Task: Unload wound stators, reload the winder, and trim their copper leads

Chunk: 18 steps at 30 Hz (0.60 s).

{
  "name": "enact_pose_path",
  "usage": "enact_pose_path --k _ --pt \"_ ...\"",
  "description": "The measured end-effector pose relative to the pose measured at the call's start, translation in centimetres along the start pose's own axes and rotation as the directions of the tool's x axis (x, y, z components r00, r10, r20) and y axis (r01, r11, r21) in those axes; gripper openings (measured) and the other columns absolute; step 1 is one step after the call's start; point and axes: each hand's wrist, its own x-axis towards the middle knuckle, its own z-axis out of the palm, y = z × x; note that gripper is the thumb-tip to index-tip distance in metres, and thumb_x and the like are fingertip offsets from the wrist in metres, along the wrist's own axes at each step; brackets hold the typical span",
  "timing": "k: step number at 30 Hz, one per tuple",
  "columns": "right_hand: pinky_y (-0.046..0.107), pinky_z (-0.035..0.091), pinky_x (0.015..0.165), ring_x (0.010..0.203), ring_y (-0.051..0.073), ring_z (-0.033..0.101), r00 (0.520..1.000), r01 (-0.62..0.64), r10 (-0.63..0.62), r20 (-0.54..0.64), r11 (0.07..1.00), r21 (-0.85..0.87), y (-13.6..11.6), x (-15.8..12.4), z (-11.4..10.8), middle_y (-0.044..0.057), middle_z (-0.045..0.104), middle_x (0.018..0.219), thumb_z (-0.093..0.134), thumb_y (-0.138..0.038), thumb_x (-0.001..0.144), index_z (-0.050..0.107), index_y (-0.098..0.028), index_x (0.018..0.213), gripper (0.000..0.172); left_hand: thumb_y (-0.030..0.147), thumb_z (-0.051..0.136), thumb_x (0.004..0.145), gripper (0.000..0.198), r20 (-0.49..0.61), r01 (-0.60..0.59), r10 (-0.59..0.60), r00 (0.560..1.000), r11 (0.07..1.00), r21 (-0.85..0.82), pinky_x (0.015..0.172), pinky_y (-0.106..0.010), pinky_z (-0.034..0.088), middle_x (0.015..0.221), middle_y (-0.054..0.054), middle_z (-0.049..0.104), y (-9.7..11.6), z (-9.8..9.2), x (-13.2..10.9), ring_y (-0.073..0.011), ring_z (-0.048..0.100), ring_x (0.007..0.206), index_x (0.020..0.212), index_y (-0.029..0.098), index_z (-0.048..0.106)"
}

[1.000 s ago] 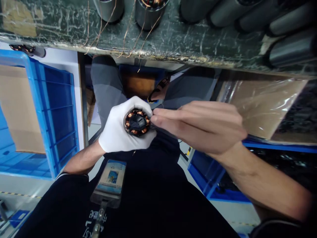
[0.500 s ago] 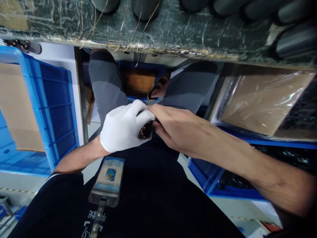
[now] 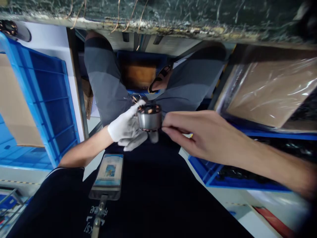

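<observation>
Hands (image 3: 127, 129) at cylinder (image 3: 150, 120); silvery, copper-flecked

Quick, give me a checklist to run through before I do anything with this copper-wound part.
1. Windings visible on the copper-wound part: ok, at the top end.
2. Left hand gloved: ok, white glove on.
3. Left hand's grip firm: cannot tell; some fingers extend loosely below the part.
4. Right hand gloved: not ok, it is bare.
5. Right hand touching the part: cannot tell; it is close beside it.
6. Badge clear of the part: ok, apart from it.
</observation>
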Motion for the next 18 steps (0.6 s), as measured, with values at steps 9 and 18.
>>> enact_pose_path --k 9,18 --pt "0.028 0.036 0.054 0.061 0.013 0.034 1.0 -0.006 0.003 0.018 0.985 0.171 2.0 -0.8 1.4 -0.006 0.041 0.073 0.05 -0.041 0.123 0.054 -0.026 0.09 0.036 0.06 0.085 0.092 0.036 -0.138 -0.243 0.667 0.733 0.446 0.862 0.117 -0.057 0.064 0.112 -0.008 0.087 2.4 2.0 0.0 -0.0335 0.084 0.114 0.108 0.027 0.084" --pt "0.036 0.049 0.073 0.091 0.019 0.065 0.962 0.201 -0.27 -0.05 0.816 -0.543 0.8 -2.2 -4.6 0.002 0.073 0.102 0.068 -0.061 0.116 0.081 -0.027 0.119 0.037 0.045 0.094 0.088 0.056 -0.194 -0.159 0.539 0.82 0.539 0.827 0.102 -0.047 0.068 0.125 -0.01 0.082 2.9 3.5 0.6 -0.033 0.081 0.114 0.136 0.024 0.074"
